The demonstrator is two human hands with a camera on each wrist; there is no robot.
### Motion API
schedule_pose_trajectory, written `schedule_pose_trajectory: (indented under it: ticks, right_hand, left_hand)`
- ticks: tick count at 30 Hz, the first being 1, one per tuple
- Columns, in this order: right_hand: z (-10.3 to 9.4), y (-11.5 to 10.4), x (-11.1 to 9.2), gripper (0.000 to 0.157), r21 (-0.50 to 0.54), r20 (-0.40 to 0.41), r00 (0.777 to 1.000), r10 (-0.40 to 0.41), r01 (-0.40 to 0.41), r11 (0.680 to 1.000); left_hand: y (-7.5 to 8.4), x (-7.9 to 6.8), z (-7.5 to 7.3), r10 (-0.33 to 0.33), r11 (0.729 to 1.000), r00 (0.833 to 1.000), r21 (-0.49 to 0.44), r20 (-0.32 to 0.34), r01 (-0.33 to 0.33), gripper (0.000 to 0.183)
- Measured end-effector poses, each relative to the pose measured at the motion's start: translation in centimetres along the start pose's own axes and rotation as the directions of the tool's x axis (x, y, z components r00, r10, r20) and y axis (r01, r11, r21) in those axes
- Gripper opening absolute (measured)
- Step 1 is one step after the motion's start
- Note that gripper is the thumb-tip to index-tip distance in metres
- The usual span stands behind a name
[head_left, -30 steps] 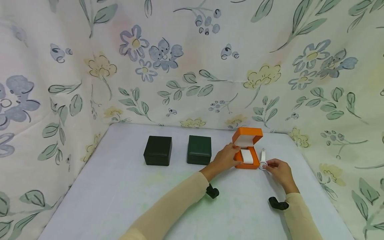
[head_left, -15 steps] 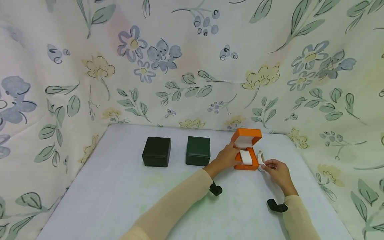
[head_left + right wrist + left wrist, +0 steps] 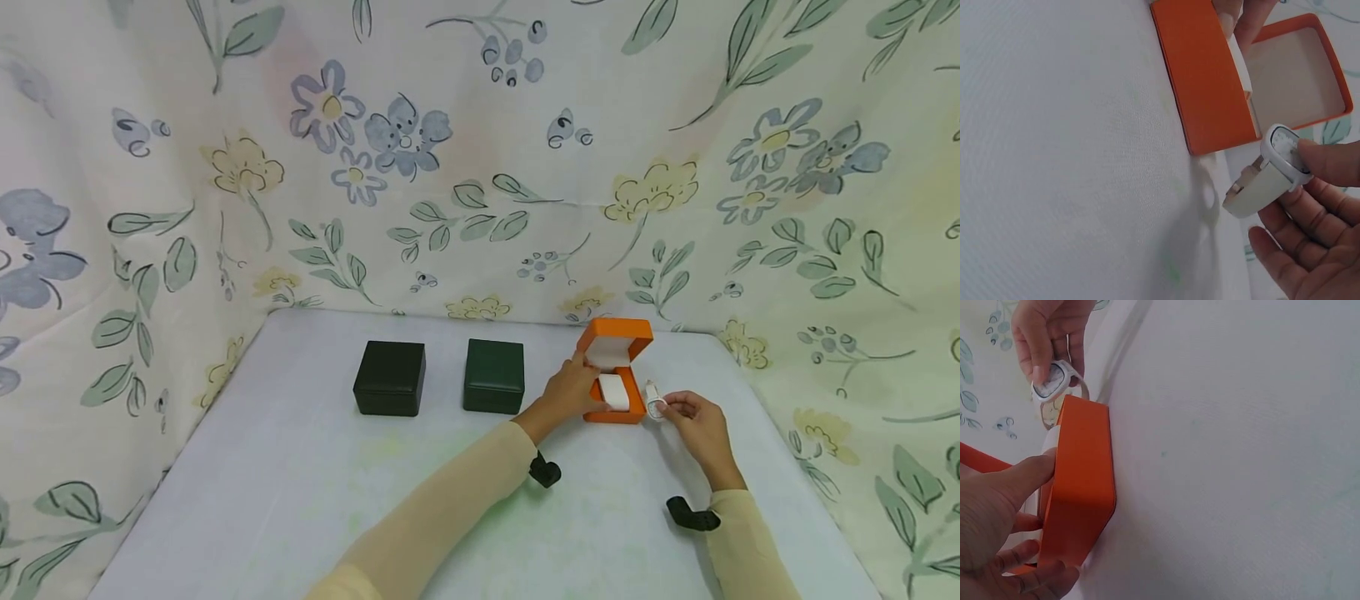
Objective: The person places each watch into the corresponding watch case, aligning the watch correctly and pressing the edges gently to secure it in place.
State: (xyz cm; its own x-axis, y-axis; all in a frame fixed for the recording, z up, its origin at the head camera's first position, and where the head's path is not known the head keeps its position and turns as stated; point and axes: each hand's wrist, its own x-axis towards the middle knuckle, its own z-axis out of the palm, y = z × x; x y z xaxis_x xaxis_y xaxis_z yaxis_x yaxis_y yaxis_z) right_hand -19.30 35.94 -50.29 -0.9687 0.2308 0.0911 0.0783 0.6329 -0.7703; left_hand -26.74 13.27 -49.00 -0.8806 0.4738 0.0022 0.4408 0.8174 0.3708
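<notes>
My right hand point(image 3: 701, 425) pinches a white wristwatch point(image 3: 1288, 150) by its case, with the thumb over the dial. The pale strap hangs below in a loop, the watch tilted and close beside the right end of the orange watch box point(image 3: 1085, 462). That box stands with its lid point(image 3: 618, 333) raised and a white cushion point(image 3: 615, 392) inside. Across the box's left side lies my left hand point(image 3: 566, 392), holding it with the thumb at the front rim and a finger near the lid. Part of the cushion is hidden by this hand in the left wrist view.
A dark green box point(image 3: 495, 375) and a black box point(image 3: 390, 377), both closed, stand to the left on the white tablecloth point(image 3: 300, 483). A floral curtain point(image 3: 480, 167) hangs behind the table. A black wrist camera point(image 3: 693, 515) is strapped to the right sleeve.
The watch has been lifted from lying flat beside the box, its strap now dangling, and has shifted slightly left toward the box. My left hand stays on the box.
</notes>
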Motion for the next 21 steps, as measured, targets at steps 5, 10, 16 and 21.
schedule_pose_trajectory:
  ticks: [5, 10, 16, 21]
  right_hand:
    - [0.2, -0.26, 0.04, 0.032, 0.026, 0.03, 0.999, -0.013, 0.012, 1.0]
    - [0.45, -0.3, 0.08, 0.033, 0.037, 0.046, 0.999, -0.026, 0.024, 0.999]
    - [0.5, -0.39, -0.02, 0.032, 0.041, 0.043, 0.998, -0.04, 0.038, 0.998]
    - [0.38, -0.61, -0.19, 0.032, 0.045, 0.039, 0.998, -0.055, 0.053, 0.998]
  left_hand:
    - [0.15, 0.39, 0.15, -0.016, 1.0, 1.0, -0.005, 0.014, 0.016, 0.07]
    - [0.39, 0.56, 0.01, -0.025, 1.0, 0.999, 0.003, 0.036, 0.025, 0.071]
    - [0.7, 0.44, -0.3, -0.032, 0.999, 0.999, 0.017, 0.042, 0.031, 0.067]
    - [0.68, 0.27, -0.23, -0.015, 1.0, 1.0, 0.02, 0.027, 0.015, 0.062]
